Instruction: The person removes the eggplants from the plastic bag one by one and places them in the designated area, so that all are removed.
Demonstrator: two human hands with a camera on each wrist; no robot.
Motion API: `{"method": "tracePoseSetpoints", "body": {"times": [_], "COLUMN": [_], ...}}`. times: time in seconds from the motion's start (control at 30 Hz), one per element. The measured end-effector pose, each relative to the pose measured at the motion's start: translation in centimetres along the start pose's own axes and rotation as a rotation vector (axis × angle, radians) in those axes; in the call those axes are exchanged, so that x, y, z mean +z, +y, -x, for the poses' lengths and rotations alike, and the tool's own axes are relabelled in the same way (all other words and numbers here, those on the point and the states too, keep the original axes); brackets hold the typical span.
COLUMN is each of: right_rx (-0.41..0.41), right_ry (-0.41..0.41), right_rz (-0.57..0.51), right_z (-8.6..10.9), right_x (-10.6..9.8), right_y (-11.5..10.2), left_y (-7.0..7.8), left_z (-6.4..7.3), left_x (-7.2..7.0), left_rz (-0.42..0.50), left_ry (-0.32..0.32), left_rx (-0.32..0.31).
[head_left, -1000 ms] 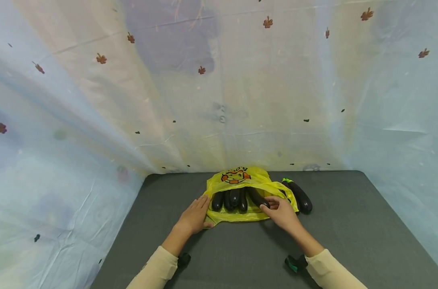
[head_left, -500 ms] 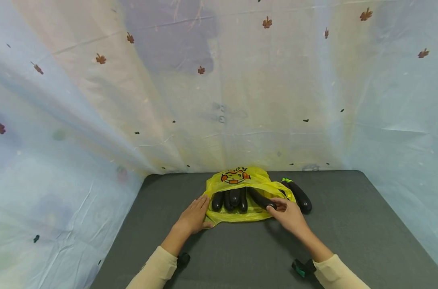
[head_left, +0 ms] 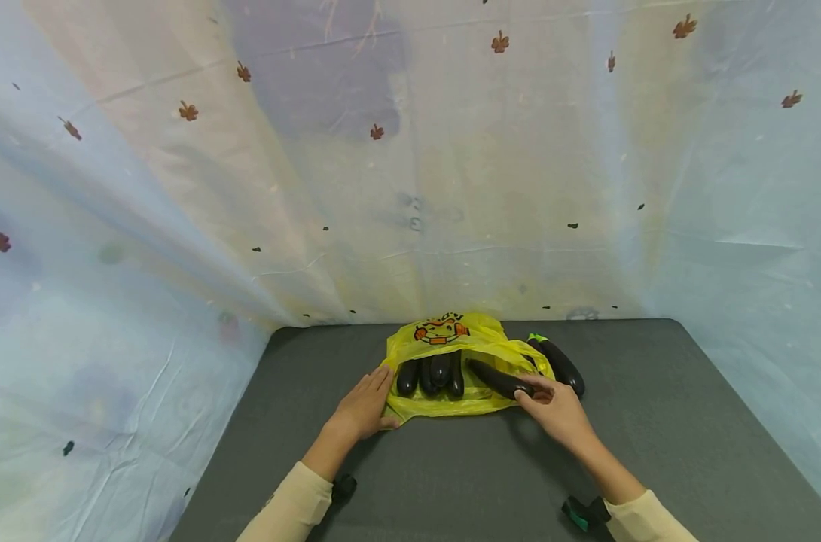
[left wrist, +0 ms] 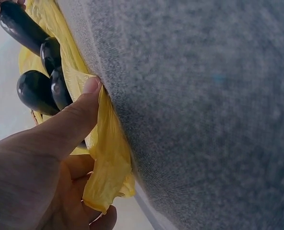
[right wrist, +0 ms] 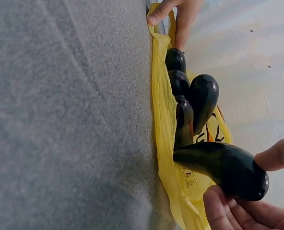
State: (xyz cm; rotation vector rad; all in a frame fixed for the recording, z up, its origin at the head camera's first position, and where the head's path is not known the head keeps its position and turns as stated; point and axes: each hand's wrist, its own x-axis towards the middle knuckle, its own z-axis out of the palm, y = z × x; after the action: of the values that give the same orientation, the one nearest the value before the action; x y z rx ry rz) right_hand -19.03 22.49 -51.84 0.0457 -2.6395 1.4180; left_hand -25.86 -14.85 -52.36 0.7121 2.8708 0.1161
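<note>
A yellow plastic bag (head_left: 478, 329) with a printed cartoon lies on the table, its mouth facing the person. Several dark eggplants (head_left: 441, 370) sit inside, rounded ends outward. Thumb and fingertips of my right hand (head_left: 560, 414) pinch the blunt end of one eggplant (head_left: 497, 379), which slants out of the mouth's right side; its narrow end is still within the bag, as the right wrist view shows. At the bag's left side, my left hand (head_left: 359, 406) holds the edge, the thumb (left wrist: 91, 86) on the lower rim and the fingers behind the plastic.
Behind the bag's right side lie other eggplants (head_left: 563, 364), one with a green stem end, partly covered by the bag. The grey table (head_left: 424, 482) reaches back to a pale patterned curtain (head_left: 451, 188), which also hangs along both sides.
My right hand has drawn the eggplant to the right and toward the person, so more of it shows and it lies flatter across the mouth. My left hand has stayed in place.
</note>
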Motion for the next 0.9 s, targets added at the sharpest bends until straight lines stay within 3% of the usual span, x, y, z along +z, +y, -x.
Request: {"method": "tracePoseSetpoints", "body": {"times": [0.43,0.63,0.9], "right_rx": [-0.024,0.001,0.008], "right_ry": [-0.001,-0.021,-0.001], "right_rz": [-0.036,-0.094,-0.085], "right_z": [1.5,1.9,2.3], "right_x": [-2.2,-3.2,-4.5], "right_y": [0.4,0.9,1.1], "left_y": [0.2,0.2,0.2], "left_z": [-0.1,0.0,-0.1], "left_x": [0.0,0.0,0.0], "left_rz": [0.004,0.017,0.019], "left_ry": [0.003,0.009,0.005], "left_rx": [-0.01,-0.002,-0.011]}}
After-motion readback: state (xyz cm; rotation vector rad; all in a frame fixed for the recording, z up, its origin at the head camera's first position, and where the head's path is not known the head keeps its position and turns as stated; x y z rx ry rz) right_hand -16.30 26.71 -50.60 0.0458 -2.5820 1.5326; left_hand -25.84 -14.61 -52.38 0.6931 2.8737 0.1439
